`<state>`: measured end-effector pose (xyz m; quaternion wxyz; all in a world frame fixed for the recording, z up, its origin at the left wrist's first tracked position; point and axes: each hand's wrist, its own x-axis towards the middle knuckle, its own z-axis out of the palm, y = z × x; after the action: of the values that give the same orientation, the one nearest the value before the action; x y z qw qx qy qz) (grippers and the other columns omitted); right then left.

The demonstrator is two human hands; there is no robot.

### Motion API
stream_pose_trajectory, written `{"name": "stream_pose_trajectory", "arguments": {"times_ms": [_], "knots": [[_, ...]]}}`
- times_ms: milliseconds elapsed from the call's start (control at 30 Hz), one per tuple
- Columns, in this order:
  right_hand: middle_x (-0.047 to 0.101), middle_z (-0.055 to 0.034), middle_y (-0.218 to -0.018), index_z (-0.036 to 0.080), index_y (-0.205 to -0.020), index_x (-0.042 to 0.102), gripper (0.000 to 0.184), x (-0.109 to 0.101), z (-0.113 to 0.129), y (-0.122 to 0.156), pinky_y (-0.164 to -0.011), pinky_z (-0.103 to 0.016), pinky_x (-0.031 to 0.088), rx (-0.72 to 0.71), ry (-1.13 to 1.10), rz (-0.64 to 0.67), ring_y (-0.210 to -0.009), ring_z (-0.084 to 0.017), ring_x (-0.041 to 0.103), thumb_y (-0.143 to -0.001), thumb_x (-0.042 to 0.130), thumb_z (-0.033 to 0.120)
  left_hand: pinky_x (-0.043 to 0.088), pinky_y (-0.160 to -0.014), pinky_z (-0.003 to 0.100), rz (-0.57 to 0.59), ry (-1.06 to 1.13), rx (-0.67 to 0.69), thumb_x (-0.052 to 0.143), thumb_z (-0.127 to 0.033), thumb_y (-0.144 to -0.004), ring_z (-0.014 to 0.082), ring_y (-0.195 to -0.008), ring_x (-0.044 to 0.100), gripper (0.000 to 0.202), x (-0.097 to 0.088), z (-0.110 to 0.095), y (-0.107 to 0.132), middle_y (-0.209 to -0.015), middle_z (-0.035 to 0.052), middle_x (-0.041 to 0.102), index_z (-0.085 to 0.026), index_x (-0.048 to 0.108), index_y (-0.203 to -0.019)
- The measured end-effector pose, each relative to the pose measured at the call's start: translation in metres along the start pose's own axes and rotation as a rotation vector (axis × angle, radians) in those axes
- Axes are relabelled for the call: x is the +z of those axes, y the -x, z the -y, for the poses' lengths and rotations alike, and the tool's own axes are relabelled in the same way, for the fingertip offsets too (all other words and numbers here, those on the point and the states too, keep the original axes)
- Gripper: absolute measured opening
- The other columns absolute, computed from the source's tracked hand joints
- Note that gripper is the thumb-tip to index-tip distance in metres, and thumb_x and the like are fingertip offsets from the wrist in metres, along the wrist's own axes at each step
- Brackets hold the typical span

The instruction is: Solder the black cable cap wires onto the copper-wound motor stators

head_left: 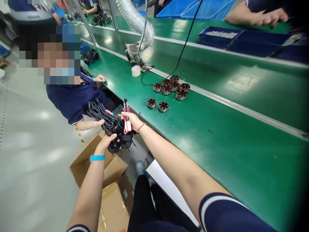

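The right hand (130, 120) is closed around a red and black box cutter (126, 116), which stands almost straight up with its dark tip at the top. No writing on the cutter can be read. Just below it, the left hand (107, 140) cups a bunch of black motor parts (120, 141) from underneath, fingers curled around them. A blue band (97, 158) sits on the left wrist and a thin red string on the right one.

Touching the same bunch from the left is a co-worker's hand (100, 122) — it grips a bundle of black cables (101, 112) that loops up and over. That person wears a dark blue shirt.

All of this hangs in the air just off the near edge of the long green bench (217, 135). Below the hands are open cardboard boxes (106, 180) on the grey floor; a small label on one is too tiny to read.

To the right, on the bench, stand small round red-and-silver coils (169, 90), two near and a cluster farther back. Past them lie a roll of white tape (135, 71), a black cord and a silver hose (137, 22). Far right are blue trays (241, 38) and another person's arm.

The bench to the right of the hands is wide and bare — lots of room there.
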<state>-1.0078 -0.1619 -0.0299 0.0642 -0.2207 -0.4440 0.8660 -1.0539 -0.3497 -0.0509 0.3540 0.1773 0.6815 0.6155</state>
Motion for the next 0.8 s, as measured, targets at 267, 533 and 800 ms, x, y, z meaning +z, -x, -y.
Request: {"name": "stream_pose_trajectory", "arguments": {"times_ms": [267,533,800], "knots": [[0.065,0.0004,-0.07,0.017,-0.069,0.06,0.025,0.0,-0.027,0.022,-0.075,-0.027,0.044,-0.02,0.223,-0.29,-0.071,-0.014,0.057,-0.073,0.063,0.042,0.027,-0.122,0.044,-0.02,0.228,0.005,0.077,-0.043,-0.07,0.0294,-0.14,0.039,0.063,0.033,0.022,-0.004,-0.142,0.0061,0.053,-0.02,0.063,-0.127],[0.07,-0.0075,-0.098,0.017,-0.092,0.058,0.037,0.038,0.002,0.099,-0.081,-0.031,0.048,-0.159,0.18,-0.547,-0.089,-0.02,0.063,-0.08,0.053,0.052,0.039,-0.116,0.041,-0.118,0.466,-0.033,0.08,-0.036,-0.065,0.0279,-0.134,0.047,0.06,0.085,-0.04,0.025,-0.133,0.0043,0.06,-0.023,0.064,-0.121],[0.058,0.0018,-0.075,0.021,-0.081,0.053,0.028,0.045,0.102,0.179,-0.069,-0.027,0.039,-0.396,0.551,-0.675,-0.072,-0.015,0.053,-0.087,0.05,0.048,0.051,-0.104,0.036,-0.095,0.611,0.0,0.078,-0.039,-0.069,0.0265,-0.121,0.058,0.035,0.169,-0.116,0.051,-0.112,0.0035,0.069,-0.02,0.07,-0.098]]}}
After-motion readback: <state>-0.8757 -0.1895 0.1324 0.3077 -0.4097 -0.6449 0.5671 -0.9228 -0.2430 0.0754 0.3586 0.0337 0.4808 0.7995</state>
